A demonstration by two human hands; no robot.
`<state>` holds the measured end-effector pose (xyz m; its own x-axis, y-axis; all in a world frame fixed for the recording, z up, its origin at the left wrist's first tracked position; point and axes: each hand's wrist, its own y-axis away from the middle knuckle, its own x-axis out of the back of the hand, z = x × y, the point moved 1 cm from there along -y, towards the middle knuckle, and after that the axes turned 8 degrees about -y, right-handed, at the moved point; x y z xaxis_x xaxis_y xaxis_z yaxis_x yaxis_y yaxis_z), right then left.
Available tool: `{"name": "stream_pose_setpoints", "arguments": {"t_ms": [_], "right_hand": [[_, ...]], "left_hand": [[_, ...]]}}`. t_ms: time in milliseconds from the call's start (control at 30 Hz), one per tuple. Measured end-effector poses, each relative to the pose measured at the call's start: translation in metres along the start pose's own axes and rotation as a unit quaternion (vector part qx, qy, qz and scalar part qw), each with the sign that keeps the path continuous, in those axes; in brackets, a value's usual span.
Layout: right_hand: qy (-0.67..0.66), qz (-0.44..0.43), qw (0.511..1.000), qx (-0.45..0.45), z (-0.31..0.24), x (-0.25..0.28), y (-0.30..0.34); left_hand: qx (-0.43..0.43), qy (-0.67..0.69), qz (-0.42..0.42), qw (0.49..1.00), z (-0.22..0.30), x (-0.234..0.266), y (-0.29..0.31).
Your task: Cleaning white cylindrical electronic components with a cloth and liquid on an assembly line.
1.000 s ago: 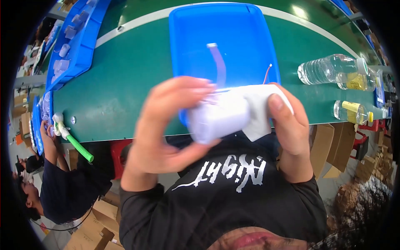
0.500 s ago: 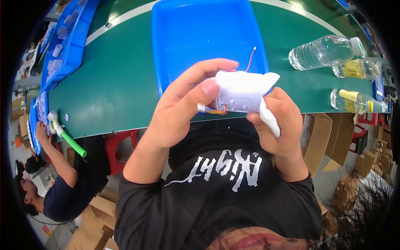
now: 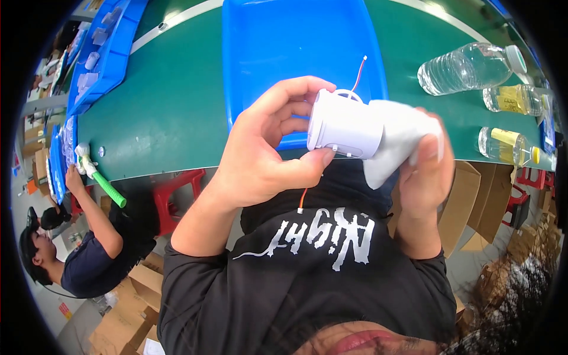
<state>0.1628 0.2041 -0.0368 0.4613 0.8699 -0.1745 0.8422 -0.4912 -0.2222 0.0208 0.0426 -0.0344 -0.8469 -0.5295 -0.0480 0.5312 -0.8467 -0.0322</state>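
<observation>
A white plastic cylindrical housing (image 3: 348, 125) is gripped in my left hand (image 3: 260, 148), thumb below and fingers round its left end. One thin red wire (image 3: 359, 77) with a small white plug sticks up from its far side. An orange wire (image 3: 303, 198) with a white plug hangs below it. My right hand (image 3: 429, 163), partly smeared by motion, holds a soft white cloth (image 3: 399, 133) against the right end of the housing. The cloth covers that end. Behind the hands lies a blue tray (image 3: 302, 47) on the green table (image 3: 177, 106).
Clear plastic bottles (image 3: 467, 68) lie at the right of the table. A blue parts bin (image 3: 109, 59) with small pieces stands at the left. A person (image 3: 94, 248) works at the left edge, near a green-handled tool (image 3: 106, 188). Cardboard boxes (image 3: 455, 195) and red stools (image 3: 171, 192) are below.
The housing has turned in my left hand, and the wire that was at its near left now hangs down. My right hand has moved outward, with the cloth spread over the right end.
</observation>
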Motion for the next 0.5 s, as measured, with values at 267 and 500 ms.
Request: {"name": "stream_pose_setpoints", "arguments": {"t_ms": [267, 500], "right_hand": [[0.497, -0.164, 0.806, 0.277, -0.022, -0.026, -0.003], [0.51, -0.196, 0.791, 0.275, -0.04, -0.042, -0.001]], "left_hand": [[0.001, -0.019, 0.005, 1.0, -0.003, -0.003, -0.003], [0.005, 0.077, 0.011, 0.997, 0.01, -0.009, 0.007]]}}
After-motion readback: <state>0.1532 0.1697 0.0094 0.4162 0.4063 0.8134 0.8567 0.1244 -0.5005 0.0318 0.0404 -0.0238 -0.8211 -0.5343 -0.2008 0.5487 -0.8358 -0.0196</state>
